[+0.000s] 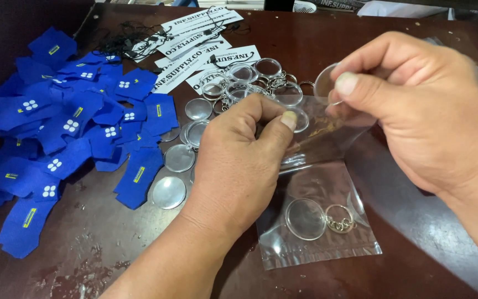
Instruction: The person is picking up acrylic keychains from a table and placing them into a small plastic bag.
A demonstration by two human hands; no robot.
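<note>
Near the middle of the counter (405, 232), toward its right edge, my two hands work over a small clear plastic bag (319, 221). My left hand (239, 166) has its fingers pinched on the bag's open upper edge, lifting it off the dark wood. My right hand (416, 111) grips a clear round disc (325, 84) between thumb and forefinger, held just above the bag's mouth. As I judge it, the step in hand is bagging: the disc is poised to go in, and the next move calls for the left fingers to keep the mouth spread while the right tilts the disc edge-first through the opening. The bag lies flat at its lower end, glossy and creased, and already holds a clear round keychain (305, 218) with a small metal ring and chain (339, 218) beside it. The disc looks thin, transparent and slightly domed, though glare makes that hard to be sure of. Beyond the hands, toward the far edge, sits a cluster of more clear keychain blanks (250, 80) and white printed cards (195, 39). A heap of blue felt pieces (73, 133) covers the left side.
</note>
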